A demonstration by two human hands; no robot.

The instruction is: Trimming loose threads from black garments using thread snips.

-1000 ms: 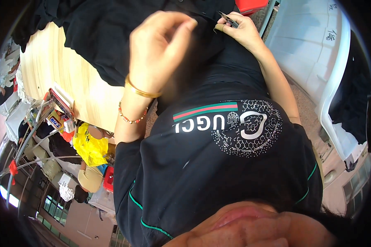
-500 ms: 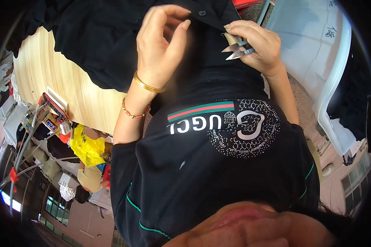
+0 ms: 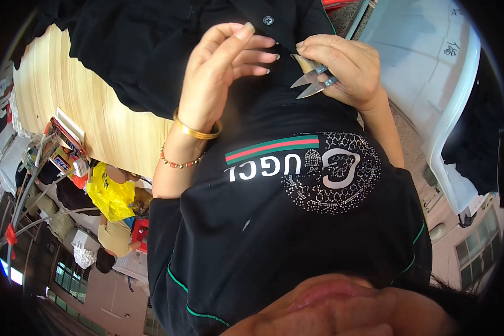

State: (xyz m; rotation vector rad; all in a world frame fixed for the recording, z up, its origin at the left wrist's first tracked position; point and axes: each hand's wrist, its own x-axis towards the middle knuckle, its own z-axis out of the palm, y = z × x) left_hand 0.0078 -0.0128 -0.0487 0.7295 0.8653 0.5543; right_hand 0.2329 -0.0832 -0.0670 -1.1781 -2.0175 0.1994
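A black garment (image 3: 134, 61) with a dark button (image 3: 268, 20) spreads over the table's edge and toward my lap. My left hand (image 3: 213, 75) is raised over the cloth, its fingers apart and nothing visible in them. At the right, my right hand (image 3: 347, 70) is closed around thread snips (image 3: 316, 83). Their two pointed blades stick out to the left, slightly spread. The thumb and forefinger of that hand meet close to the black cloth; I cannot tell whether they pinch it.
The pale wooden table (image 3: 89, 101) lies to the left, with a small rack of boxes (image 3: 64, 151) at its edge. A yellow plastic bag (image 3: 111, 193) hangs near it. A light-blue plastic bin (image 3: 414, 61) stands at right. Another person (image 3: 117, 235) is farther off at left.
My left hand has turned and its fingers have spread, lower and nearer to me. My right hand has come slightly left and down with the thread snips. The button shows a little lower.
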